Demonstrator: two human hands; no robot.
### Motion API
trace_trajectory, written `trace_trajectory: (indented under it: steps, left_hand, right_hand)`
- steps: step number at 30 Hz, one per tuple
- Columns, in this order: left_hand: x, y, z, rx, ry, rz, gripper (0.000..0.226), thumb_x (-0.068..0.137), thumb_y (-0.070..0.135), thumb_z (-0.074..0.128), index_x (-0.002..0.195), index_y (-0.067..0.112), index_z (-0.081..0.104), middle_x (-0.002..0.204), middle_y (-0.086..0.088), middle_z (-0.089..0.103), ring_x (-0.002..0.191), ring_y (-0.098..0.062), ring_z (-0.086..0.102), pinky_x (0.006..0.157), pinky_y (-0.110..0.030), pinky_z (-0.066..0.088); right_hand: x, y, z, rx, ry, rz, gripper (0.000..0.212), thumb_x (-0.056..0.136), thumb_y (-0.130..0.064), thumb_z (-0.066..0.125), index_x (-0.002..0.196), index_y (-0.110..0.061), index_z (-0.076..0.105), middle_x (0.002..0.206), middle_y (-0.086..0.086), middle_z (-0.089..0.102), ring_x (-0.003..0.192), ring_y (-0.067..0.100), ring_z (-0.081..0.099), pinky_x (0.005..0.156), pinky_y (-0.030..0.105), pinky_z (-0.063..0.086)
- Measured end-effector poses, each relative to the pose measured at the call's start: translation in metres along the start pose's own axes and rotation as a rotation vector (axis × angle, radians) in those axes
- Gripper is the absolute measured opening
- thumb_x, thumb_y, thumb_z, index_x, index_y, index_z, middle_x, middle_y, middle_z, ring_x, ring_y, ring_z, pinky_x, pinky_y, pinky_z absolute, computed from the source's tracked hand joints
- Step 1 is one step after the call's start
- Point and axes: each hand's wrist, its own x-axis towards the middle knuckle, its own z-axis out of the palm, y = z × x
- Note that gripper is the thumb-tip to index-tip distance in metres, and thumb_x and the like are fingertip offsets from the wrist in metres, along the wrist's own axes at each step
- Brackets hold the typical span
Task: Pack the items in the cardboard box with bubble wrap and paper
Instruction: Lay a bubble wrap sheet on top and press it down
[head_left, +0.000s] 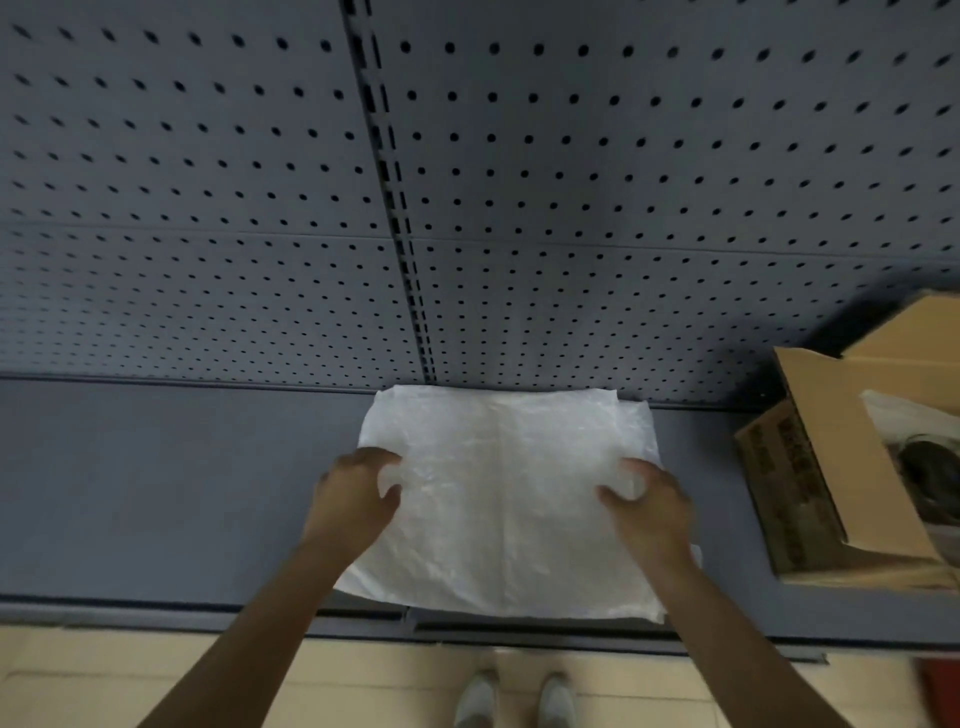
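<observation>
Bubble wrap (506, 499) is lying flat on the grey counter (156, 493), spread out as one pale, crinkled sheet in the middle of my view. Its far edge is reaching the foot of the grey pegboard wall (208, 208) behind the counter, and its near edge is hanging just over the counter's front lip. A fold line is running down the sheet's middle.

I am seeing my left hand (356, 493) curling its fingers over the sheet's left edge, and my right hand (647, 499) doing the same on the right edge. Both hands are pinching the wrap, well apart from each other, with the sheet stretching between them. Both forearms are coming up from the bottom of the view, crossing the counter's front edge.

Off to the right, a cardboard box (810, 467) is sitting on the same counter, near the sheet but not touching it. Its flaps are standing open, and the far flap is leaning against the pegboard. Inside I am making out something dark and round beside some white wrapping, but it is too blurred and cut off by the frame to name. Printing on the box's side is too smeared to read.

Below the counter, pale floor tiles (156, 670) are showing, with two light shoes (514, 701) pointing toward the counter. A red blur is sitting at the lower right edge; I cannot tell what it is.
</observation>
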Motion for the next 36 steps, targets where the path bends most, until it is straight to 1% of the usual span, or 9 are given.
trace_trajectory:
  steps: [3,6,11,15,19,23,29,33,36]
  left_hand:
    - [0.004,-0.014,-0.001,-0.034,-0.007,-0.178,0.049,0.085,0.023,0.067,0.131,0.015,0.053,0.132,-0.012,0.055,0.113,-0.034,0.055,0.099,-0.045,0.046]
    - [0.008,-0.017,0.0,-0.176,-0.104,-0.34,0.057,0.087,0.024,0.067,0.137,0.008,0.044,0.131,-0.019,0.053,0.116,-0.037,0.053,0.097,-0.043,0.045]
    - [0.007,-0.009,0.005,-0.287,-0.127,-0.391,0.06,0.087,0.019,0.066,0.139,0.006,0.039,0.135,-0.02,0.049,0.121,-0.037,0.05,0.1,-0.044,0.044]
    - [0.004,-0.002,0.007,-0.313,-0.125,-0.396,0.06,0.087,0.017,0.067,0.14,0.006,0.039,0.137,-0.02,0.048,0.123,-0.036,0.048,0.101,-0.042,0.042]
    - [-0.001,0.008,0.006,-0.335,-0.16,-0.398,0.06,0.089,0.019,0.064,0.141,0.007,0.037,0.139,-0.018,0.047,0.123,-0.036,0.049,0.098,-0.04,0.043]
    - [-0.009,0.018,0.009,-0.375,-0.182,-0.386,0.059,0.09,0.018,0.063,0.142,0.007,0.037,0.141,-0.017,0.045,0.125,-0.034,0.047,0.099,-0.039,0.041]
    - [-0.017,0.029,0.013,-0.548,-0.26,-0.344,0.05,0.087,0.032,0.064,0.128,0.006,0.05,0.124,-0.005,0.056,0.112,-0.03,0.059,0.092,-0.037,0.049]
    - [-0.007,-0.001,0.041,-0.633,-0.292,-0.287,0.055,0.08,0.058,0.055,0.115,0.017,0.063,0.117,-0.003,0.067,0.103,-0.02,0.065,0.094,-0.046,0.052]
    - [-0.017,0.014,0.025,-0.592,-0.253,-0.203,0.032,0.092,0.032,0.046,0.09,0.013,0.072,0.093,-0.006,0.073,0.086,-0.02,0.07,0.086,-0.04,0.055]
  right_hand:
    - [0.028,0.037,-0.01,0.035,-0.137,0.331,0.087,0.059,-0.058,0.077,0.131,-0.016,0.051,0.131,0.012,0.056,0.12,0.034,0.053,0.101,0.042,0.044]
    - [0.054,0.087,0.0,0.104,-0.226,0.379,0.112,0.039,-0.072,0.071,0.133,-0.014,0.052,0.128,0.011,0.061,0.112,0.033,0.06,0.099,0.046,0.048]
    - [0.031,0.054,-0.018,0.191,-0.313,0.421,0.071,0.074,-0.036,0.079,0.131,-0.002,0.053,0.126,0.016,0.061,0.114,0.034,0.058,0.089,0.032,0.045]
    - [0.027,0.046,-0.025,0.224,-0.345,0.456,0.071,0.072,-0.032,0.081,0.127,0.003,0.054,0.125,0.019,0.06,0.114,0.035,0.058,0.09,0.035,0.045]
    - [0.021,0.038,-0.042,0.241,-0.356,0.464,0.061,0.073,-0.026,0.081,0.121,0.005,0.058,0.111,0.018,0.063,0.092,0.029,0.058,0.076,0.032,0.044]
    - [0.006,0.01,-0.063,0.205,-0.324,0.351,0.054,0.074,-0.024,0.08,0.118,0.001,0.061,0.108,0.016,0.066,0.083,0.024,0.059,0.069,0.029,0.048]
    - [-0.041,-0.062,-0.077,0.228,-0.531,0.106,0.044,0.079,-0.035,0.075,0.115,-0.012,0.065,0.111,0.005,0.069,0.08,0.013,0.063,0.064,0.021,0.048]
    - [-0.066,-0.088,-0.059,0.118,-0.631,-0.047,0.051,0.09,-0.055,0.051,0.119,-0.015,0.063,0.111,0.001,0.065,0.098,0.019,0.062,0.09,0.031,0.05]
    - [-0.078,-0.085,-0.033,0.033,-0.632,-0.154,0.056,0.095,-0.055,0.04,0.134,-0.017,0.052,0.137,0.001,0.054,0.123,0.019,0.052,0.103,0.029,0.039]
